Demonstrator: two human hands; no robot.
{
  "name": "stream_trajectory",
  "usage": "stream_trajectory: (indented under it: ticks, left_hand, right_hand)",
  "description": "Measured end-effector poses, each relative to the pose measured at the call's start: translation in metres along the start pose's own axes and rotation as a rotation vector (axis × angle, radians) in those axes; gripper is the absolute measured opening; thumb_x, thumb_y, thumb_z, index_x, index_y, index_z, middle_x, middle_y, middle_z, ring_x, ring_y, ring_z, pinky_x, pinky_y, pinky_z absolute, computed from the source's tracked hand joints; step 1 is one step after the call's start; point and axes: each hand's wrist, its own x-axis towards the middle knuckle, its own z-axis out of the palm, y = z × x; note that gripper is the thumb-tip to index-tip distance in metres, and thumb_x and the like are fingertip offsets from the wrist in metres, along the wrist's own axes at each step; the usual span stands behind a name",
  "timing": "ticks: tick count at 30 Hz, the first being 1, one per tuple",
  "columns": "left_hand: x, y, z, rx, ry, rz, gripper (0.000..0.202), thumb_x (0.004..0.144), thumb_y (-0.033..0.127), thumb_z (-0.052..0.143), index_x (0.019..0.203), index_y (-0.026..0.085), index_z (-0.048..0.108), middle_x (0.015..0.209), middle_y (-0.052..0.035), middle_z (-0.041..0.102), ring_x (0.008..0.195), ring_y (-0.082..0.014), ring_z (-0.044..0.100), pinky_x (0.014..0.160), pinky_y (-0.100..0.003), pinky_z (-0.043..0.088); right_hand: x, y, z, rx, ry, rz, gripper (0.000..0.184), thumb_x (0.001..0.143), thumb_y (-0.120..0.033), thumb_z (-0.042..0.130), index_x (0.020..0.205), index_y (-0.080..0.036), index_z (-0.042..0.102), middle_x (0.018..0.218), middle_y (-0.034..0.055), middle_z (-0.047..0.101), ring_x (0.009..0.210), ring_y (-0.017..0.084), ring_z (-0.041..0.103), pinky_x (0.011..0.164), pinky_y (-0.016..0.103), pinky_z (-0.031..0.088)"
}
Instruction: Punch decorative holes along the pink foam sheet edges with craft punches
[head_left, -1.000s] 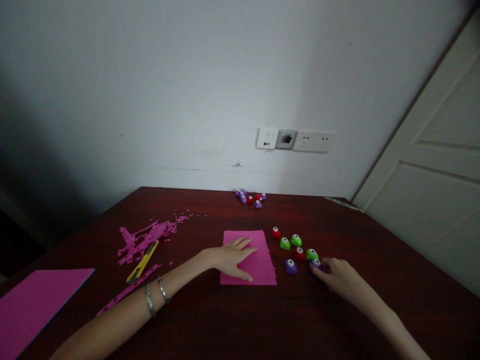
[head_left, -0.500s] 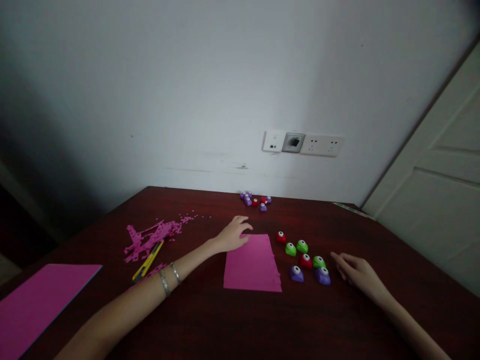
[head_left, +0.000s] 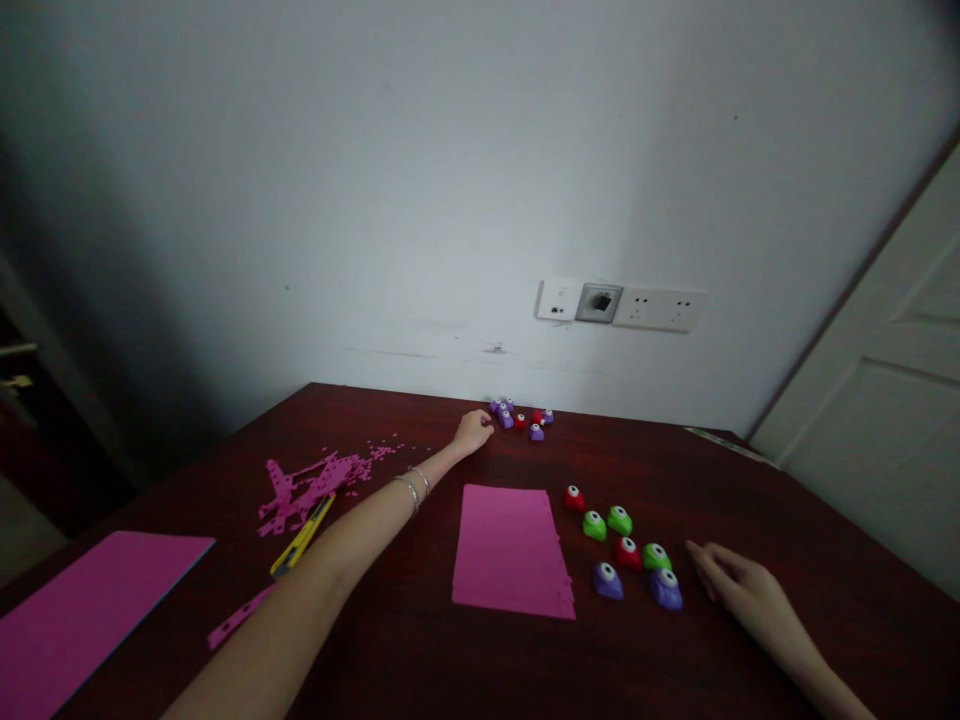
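My left hand point(head_left: 474, 431) reaches to the back of the table, fingers loosely curled with a gap at the thumb and nothing visible in them. It is just left of a cluster of small craft punches, purple point(head_left: 506, 419) and red point(head_left: 520, 422), each with a white eye on top. My right hand point(head_left: 739, 582) rests on the table at the right, its fingers loosely extended and empty. Beside it stand several more punches: green point(head_left: 619, 519), red point(head_left: 628, 553) and purple point(head_left: 666, 589). A pink sheet point(head_left: 511, 550) with a nibbled right edge lies between the arms.
Pink punched scraps point(head_left: 322, 485) and tiny bits lie at the left. A yellow utility knife point(head_left: 304, 537) is next to my left forearm, near a pink strip point(head_left: 238, 618). A larger pink sheet point(head_left: 97, 610) is at the front left. Behind the table point(head_left: 630, 455) is a wall with sockets point(head_left: 660, 309).
My left hand has moved off the pink sheet, back toward the far punches, and its fingers have curled. My right hand stays beside the near punches. The view has shifted slightly.
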Motion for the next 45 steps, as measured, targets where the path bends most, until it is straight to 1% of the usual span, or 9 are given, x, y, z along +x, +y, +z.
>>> stream_trajectory:
  ticks: [5,9,16,22,28,32,36,42,45]
  left_hand:
    - [0.018,0.009,0.011,0.066,-0.03,-0.031,0.029,0.074,0.035,0.064,0.094,0.014,0.063,0.102,-0.0094,0.065,0.098,-0.0214,0.058,0.081,-0.024,0.043]
    - [0.027,0.015,0.02,0.143,-0.025,-0.082,0.036,0.073,0.043,0.063,0.094,0.015,0.062,0.106,-0.0118,0.063,0.106,-0.0276,0.053,0.082,-0.029,0.042]
    - [0.036,0.023,0.029,0.241,-0.014,-0.157,0.034,0.075,0.043,0.06,0.094,0.016,0.061,0.113,-0.0144,0.058,0.11,-0.0301,0.049,0.084,-0.033,0.041]
    - [0.036,0.029,0.031,0.257,-0.003,-0.181,0.03,0.076,0.041,0.059,0.092,0.016,0.063,0.115,-0.0149,0.057,0.111,-0.0293,0.049,0.083,-0.033,0.041]
    - [0.036,0.026,0.032,0.212,0.023,-0.155,0.029,0.074,0.043,0.061,0.088,0.018,0.066,0.105,-0.0116,0.063,0.104,-0.0263,0.054,0.078,-0.03,0.042]
    - [0.032,0.027,0.024,0.158,0.028,-0.103,0.027,0.073,0.045,0.061,0.082,0.02,0.068,0.09,-0.0068,0.068,0.089,-0.0214,0.061,0.071,-0.026,0.042]
    - [0.018,0.031,0.006,0.101,0.039,0.038,0.028,0.073,0.047,0.062,0.079,0.021,0.07,0.085,-0.0043,0.069,0.085,-0.0201,0.062,0.073,-0.027,0.042]
    - [-0.028,0.038,-0.027,0.031,0.033,0.24,0.029,0.071,0.046,0.064,0.086,0.022,0.071,0.09,-0.0027,0.069,0.088,-0.0209,0.059,0.08,-0.031,0.04]
    - [-0.053,0.039,-0.039,-0.035,0.075,0.368,0.027,0.071,0.044,0.065,0.086,0.022,0.071,0.089,-0.0029,0.069,0.086,-0.0212,0.058,0.079,-0.033,0.041]
  right_hand:
    - [0.0,0.0,-0.001,-0.027,-0.01,-0.018,0.045,0.081,-0.059,0.035,0.055,-0.023,0.039,0.05,-0.0012,0.043,0.052,0.015,0.044,0.056,0.026,0.038]
    - [0.002,0.002,0.0,-0.018,0.006,-0.023,0.046,0.081,-0.06,0.035,0.055,-0.022,0.039,0.05,-0.0018,0.041,0.052,0.015,0.042,0.055,0.025,0.038]
    - [0.007,0.011,0.003,-0.007,0.03,-0.032,0.048,0.079,-0.061,0.036,0.052,-0.022,0.037,0.048,-0.0026,0.041,0.05,0.014,0.042,0.055,0.024,0.038]
    - [0.005,0.006,0.002,-0.018,0.053,-0.048,0.047,0.079,-0.06,0.038,0.051,-0.022,0.038,0.048,-0.0024,0.041,0.05,0.013,0.042,0.054,0.023,0.037]
    - [0.005,0.006,0.002,-0.013,0.08,-0.079,0.046,0.081,-0.057,0.038,0.051,-0.022,0.038,0.05,-0.0025,0.042,0.052,0.013,0.042,0.055,0.023,0.037]
    - [0.006,0.009,0.002,-0.007,0.072,-0.065,0.047,0.082,-0.057,0.038,0.052,-0.022,0.039,0.049,-0.0029,0.041,0.051,0.013,0.042,0.055,0.023,0.037]
    - [0.007,0.01,0.002,-0.002,0.078,-0.066,0.046,0.082,-0.056,0.039,0.051,-0.022,0.039,0.048,-0.0028,0.043,0.05,0.013,0.043,0.054,0.023,0.037]
    - [0.007,0.009,0.002,0.011,0.112,-0.098,0.044,0.08,-0.053,0.043,0.05,-0.022,0.042,0.047,-0.0028,0.044,0.049,0.013,0.043,0.053,0.023,0.036]
    - [0.007,0.008,0.001,0.041,0.11,-0.086,0.044,0.081,-0.053,0.043,0.049,-0.022,0.042,0.047,-0.0025,0.045,0.049,0.013,0.044,0.055,0.024,0.037]
